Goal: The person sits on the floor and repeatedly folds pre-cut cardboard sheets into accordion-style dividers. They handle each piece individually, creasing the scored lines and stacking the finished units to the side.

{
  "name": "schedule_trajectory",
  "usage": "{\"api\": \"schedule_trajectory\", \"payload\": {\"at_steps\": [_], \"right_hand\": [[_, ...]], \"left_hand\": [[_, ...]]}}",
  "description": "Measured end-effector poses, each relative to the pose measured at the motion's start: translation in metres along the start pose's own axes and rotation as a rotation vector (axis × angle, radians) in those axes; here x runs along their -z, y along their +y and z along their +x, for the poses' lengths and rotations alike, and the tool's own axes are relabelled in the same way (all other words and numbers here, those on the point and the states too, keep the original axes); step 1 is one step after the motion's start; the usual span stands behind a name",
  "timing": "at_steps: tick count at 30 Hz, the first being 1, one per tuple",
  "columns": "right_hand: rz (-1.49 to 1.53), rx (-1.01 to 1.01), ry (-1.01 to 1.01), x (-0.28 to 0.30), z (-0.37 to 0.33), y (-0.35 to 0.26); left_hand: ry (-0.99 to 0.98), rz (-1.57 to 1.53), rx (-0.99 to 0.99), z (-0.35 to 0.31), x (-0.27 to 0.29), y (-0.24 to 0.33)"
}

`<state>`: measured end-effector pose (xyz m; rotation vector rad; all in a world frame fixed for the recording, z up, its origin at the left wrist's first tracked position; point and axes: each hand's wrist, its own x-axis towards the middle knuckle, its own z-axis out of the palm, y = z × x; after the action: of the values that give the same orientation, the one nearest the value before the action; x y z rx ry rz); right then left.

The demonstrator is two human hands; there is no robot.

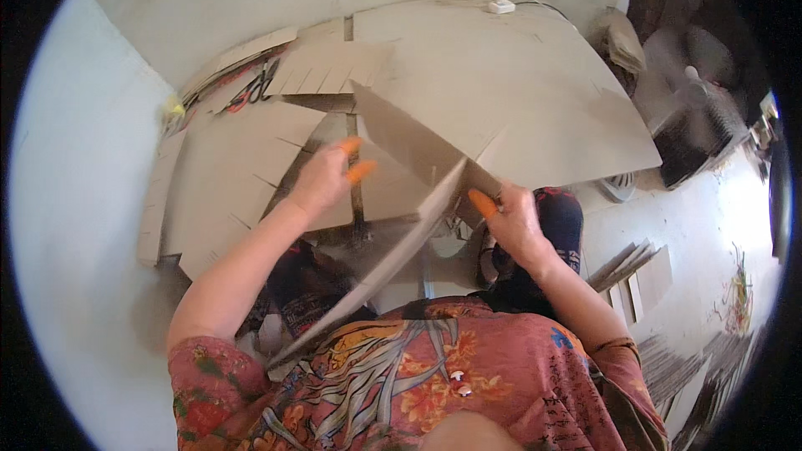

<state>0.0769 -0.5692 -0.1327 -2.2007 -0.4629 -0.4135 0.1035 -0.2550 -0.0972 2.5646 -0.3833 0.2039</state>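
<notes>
Cardboard (409, 135) slants across the middle, with the right hand (515, 221) holding its right end. The left hand (324, 179) is spread a little wide, near flat sheets (238, 146) on the left.

the strip (413, 146) at the centre is dull brown cardboard, smooth-faced, as is the paler panel (380, 267) meeting it. orange finger covers (361, 171) look rubbery and matt. towards 1 o'clock, the broad sheet (535, 92) is flat, matt cardboard; the white plug block (501, 7) beyond is smooth plastic. at 10 o'clock, the scissors (249, 92) have plastic-looking handles. the shirt (501, 376), at 6 o'clock, is soft printed cloth. at 9 o'clock, the wall (83, 200) looks smooth and painted.
</notes>
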Motion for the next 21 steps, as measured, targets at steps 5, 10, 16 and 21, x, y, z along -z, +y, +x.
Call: {"api": "schedule_trajectory", "payload": {"at_steps": [5, 10, 16, 21], "right_hand": [[-0.151, 0.363, 0.147, 0.034, 0.030, -0.043], [-0.299, 0.126, -0.265, 0.031, 0.056, -0.065], [-0.155, 0.098, -0.207, 0.020, 0.050, -0.038], [-0.003, 0.224, -0.156, 0.029, 0.033, -0.047]], "left_hand": [[0.299, 0.755, 0.243, -0.030, 0.013, -0.109], [0.045, 0.689, 0.466, -0.037, 0.041, -0.140], [0.099, 0.474, 0.424, -0.021, 0.075, -0.126], [0.160, 0.192, 0.353, -0.008, 0.097, -0.130]]}}
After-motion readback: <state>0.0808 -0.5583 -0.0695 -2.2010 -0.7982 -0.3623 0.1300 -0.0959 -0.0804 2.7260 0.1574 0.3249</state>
